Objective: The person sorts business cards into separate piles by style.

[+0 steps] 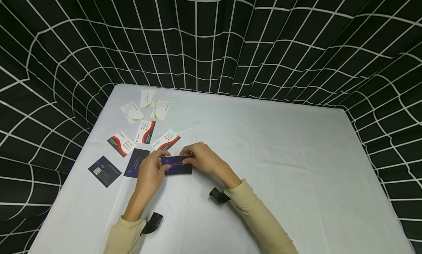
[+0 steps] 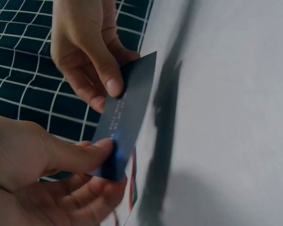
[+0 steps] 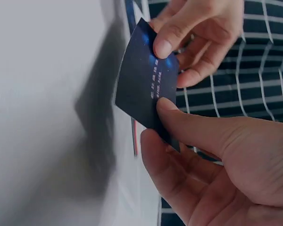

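A dark blue business card (image 1: 177, 165) is held just above the white table (image 1: 270, 155), one hand on each short end. My left hand (image 1: 162, 166) pinches its left end between thumb and fingers. My right hand (image 1: 189, 159) pinches the right end. In the left wrist view my left thumb (image 2: 87, 154) presses on the card (image 2: 129, 110) and the right hand (image 2: 92, 56) grips the far end. The right wrist view shows my right thumb (image 3: 186, 125) on the card (image 3: 144, 87), which bends slightly, and the left hand (image 3: 193, 33) on its other end.
Several business cards lie on the table's left: two dark blue (image 1: 104, 170) (image 1: 136, 162), three red and white (image 1: 121, 143) (image 1: 145, 131) (image 1: 166, 139), three white and green (image 1: 132, 112) (image 1: 147, 98) (image 1: 160, 110). A black curtain with a white grid (image 1: 211, 37) surrounds the table.
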The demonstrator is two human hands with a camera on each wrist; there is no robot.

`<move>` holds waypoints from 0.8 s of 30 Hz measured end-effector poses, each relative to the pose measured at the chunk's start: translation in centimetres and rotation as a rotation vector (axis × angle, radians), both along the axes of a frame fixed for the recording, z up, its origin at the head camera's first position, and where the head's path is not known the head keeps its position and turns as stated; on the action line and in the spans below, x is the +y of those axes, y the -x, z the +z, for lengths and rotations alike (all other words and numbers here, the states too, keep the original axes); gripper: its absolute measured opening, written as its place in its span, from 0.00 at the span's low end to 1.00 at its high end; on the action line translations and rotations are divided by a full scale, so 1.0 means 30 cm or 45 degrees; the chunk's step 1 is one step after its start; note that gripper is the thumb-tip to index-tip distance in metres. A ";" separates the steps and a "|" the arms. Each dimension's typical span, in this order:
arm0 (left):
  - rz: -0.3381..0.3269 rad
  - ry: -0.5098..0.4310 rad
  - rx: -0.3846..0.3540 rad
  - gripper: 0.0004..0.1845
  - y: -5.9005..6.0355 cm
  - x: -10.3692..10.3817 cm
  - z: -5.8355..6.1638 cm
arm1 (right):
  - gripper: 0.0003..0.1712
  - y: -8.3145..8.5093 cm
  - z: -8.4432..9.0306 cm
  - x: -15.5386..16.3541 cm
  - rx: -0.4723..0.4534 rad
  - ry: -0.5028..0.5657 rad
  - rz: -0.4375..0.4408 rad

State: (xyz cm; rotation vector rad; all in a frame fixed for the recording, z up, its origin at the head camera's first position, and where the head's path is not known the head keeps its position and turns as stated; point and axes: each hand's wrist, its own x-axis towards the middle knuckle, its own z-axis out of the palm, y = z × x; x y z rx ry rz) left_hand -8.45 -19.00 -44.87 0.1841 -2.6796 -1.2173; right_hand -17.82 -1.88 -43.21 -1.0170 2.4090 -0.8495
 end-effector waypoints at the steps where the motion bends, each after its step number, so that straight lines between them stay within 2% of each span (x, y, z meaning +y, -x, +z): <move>1: -0.004 -0.033 0.000 0.19 0.016 0.010 0.000 | 0.08 0.007 0.000 0.018 -0.011 0.018 -0.045; 6: -0.019 -0.145 -0.060 0.19 0.104 0.066 -0.016 | 0.10 0.032 -0.009 0.104 -0.098 0.115 -0.361; 11: -0.059 -0.119 -0.061 0.19 0.188 0.132 -0.029 | 0.10 0.053 -0.024 0.170 -0.164 0.181 -0.603; 17: -0.104 -0.067 -0.049 0.25 0.252 0.189 -0.044 | 0.15 0.083 -0.057 0.219 -0.143 0.123 -0.751; 24: -0.092 -0.061 -0.052 0.20 0.272 0.209 -0.049 | 0.17 0.090 -0.073 0.234 -0.067 0.048 -0.822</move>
